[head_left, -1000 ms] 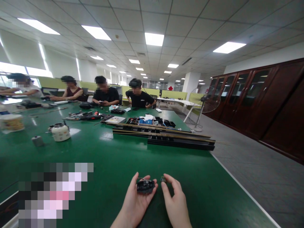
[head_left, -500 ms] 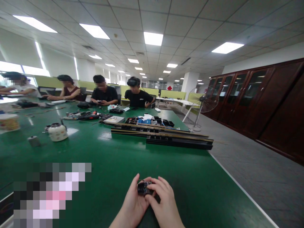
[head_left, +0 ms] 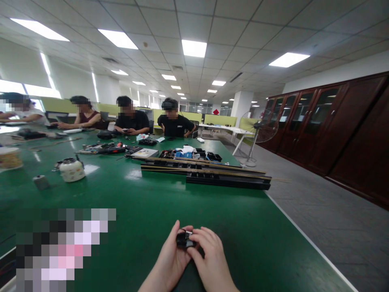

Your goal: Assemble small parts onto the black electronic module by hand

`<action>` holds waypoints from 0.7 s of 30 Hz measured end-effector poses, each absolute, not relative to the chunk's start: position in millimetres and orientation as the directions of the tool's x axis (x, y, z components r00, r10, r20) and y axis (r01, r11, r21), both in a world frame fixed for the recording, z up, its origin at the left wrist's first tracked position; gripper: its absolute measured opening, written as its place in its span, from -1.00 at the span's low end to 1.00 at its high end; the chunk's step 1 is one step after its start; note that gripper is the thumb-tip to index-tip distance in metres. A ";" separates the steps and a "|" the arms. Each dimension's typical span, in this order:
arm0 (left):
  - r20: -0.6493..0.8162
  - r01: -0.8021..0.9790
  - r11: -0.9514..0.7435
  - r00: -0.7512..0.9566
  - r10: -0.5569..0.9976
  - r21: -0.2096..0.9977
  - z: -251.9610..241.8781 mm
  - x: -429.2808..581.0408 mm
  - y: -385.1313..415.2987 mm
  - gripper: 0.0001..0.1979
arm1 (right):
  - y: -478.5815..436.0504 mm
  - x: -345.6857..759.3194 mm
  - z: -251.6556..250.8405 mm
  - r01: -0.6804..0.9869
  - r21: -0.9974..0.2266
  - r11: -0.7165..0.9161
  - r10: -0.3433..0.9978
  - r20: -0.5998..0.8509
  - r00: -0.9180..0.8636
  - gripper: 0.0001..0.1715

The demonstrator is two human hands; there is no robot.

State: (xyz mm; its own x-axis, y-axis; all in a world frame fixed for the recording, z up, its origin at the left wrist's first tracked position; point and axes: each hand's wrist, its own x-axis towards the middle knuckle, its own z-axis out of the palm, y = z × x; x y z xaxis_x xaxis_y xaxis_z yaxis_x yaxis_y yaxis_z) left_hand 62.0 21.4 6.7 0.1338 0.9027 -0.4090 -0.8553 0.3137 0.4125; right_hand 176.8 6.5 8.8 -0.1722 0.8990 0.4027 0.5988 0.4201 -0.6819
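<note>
With the clock centred on the black part (head_left: 181,239), 12 pointing away from the wearer, the left hand (head_left: 174,255) reaches in from 7 o'clock and cradles the part in its palm, thumb on the 10 o'clock side. The right hand (head_left: 210,251) comes from 5 o'clock, thumb and fingertips on the part's 3 o'clock end; those fingers cover that end, so I cannot tell whether its grip pinches anything. Both hands are just above the green bench (head_left: 261,235), near each other.

Black bars (head_left: 227,183) lie from 11 to 2 o'clock, thin rods (head_left: 212,172) along them. At 10 o'clock stand a pale jar (head_left: 72,172) and, nearer, a grey cylinder (head_left: 41,183). Four people (head_left: 174,125) sit across the bench, between 10 and 12 o'clock
</note>
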 end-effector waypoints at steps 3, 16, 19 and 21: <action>-0.404 -0.853 0.336 0.165 0.900 0.399 5.3 61.3 21.2 -0.72 | 6.9 175.6 7.6 0.560 -0.716 0.416 0.900 0.413 -0.141 -0.75; -0.436 -0.867 0.353 0.182 0.881 0.351 9.8 59.1 20.8 -0.70 | 2.5 172.4 11.1 0.501 -0.777 0.382 0.922 0.355 -0.153 -0.60; -0.428 -0.876 0.335 0.170 0.888 0.348 9.0 58.2 21.8 -0.70 | 2.3 172.5 12.6 0.502 -0.776 0.383 0.921 0.364 -0.140 -0.59; -0.415 -0.874 0.350 0.196 0.888 0.337 7.8 57.2 21.4 -0.70 | 3.4 173.2 12.7 0.518 -0.765 0.381 0.921 0.365 -0.139 -0.66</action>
State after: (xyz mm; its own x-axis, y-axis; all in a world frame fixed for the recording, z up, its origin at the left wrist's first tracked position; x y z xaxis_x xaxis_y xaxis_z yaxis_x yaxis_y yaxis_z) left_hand 57.2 21.4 7.8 0.1962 0.8883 -0.4152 -0.8740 0.3504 0.3368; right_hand 173.2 3.4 12.7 -0.1386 0.9207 0.3649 0.5184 0.3814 -0.7654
